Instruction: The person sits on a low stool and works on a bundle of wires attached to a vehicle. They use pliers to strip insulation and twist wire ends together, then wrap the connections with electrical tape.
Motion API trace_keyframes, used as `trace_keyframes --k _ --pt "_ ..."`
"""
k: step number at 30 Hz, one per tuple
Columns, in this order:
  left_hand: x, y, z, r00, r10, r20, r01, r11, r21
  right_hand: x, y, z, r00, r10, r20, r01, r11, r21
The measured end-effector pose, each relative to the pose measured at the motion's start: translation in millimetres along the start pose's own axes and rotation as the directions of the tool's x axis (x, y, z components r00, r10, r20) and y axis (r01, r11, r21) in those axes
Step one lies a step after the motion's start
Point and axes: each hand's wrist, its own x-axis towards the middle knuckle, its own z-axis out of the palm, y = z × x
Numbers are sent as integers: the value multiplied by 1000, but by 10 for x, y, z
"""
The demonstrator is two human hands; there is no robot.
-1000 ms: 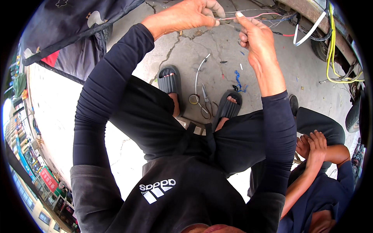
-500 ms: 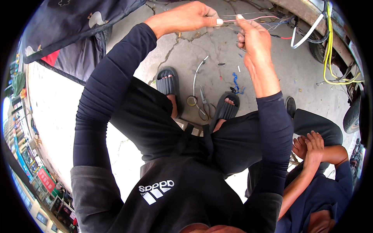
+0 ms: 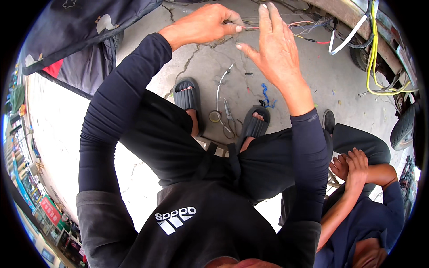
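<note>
My left hand point(image 3: 203, 27) is closed in a pinch on the end of a pink wire point(image 3: 251, 28), near the top of the view. Thin grey strands run beside that wire toward the right. My right hand point(image 3: 278, 56) is open, its fingers stretched out and its thumb apart. It crosses in front of the wires and hides part of them. Beyond it, a bundle of thin pink, blue and grey wires point(image 3: 308, 27) leads toward a vehicle frame. A red wire point(image 3: 322, 42) with a dark section hangs just below the bundle.
Scissors point(image 3: 229, 115), a tape roll point(image 3: 215, 116), a white cable piece point(image 3: 219, 85) and blue scraps point(image 3: 266, 94) lie between my slippers. Yellow cables point(image 3: 372, 67) hang from the rusty frame point(image 3: 348, 12). A dark padded cover point(image 3: 85, 35) stands left. Another person point(image 3: 362, 210) sits right, hands clasped.
My right hand has let go of the pink wire and opened, its fingers now straightened upward. My left hand keeps its pinch, and the whole view has shifted slightly.
</note>
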Motion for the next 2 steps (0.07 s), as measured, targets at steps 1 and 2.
trace_keyframes --k 1,2 --pt "-9 34 -6 1000 -19 14 19 1000 -20 -27 -7 25 994 95 50 -95 995 5" --pt "-21 81 -8 999 -38 29 39 998 -40 -63 116 -4 975 101 197 -99 995 -21"
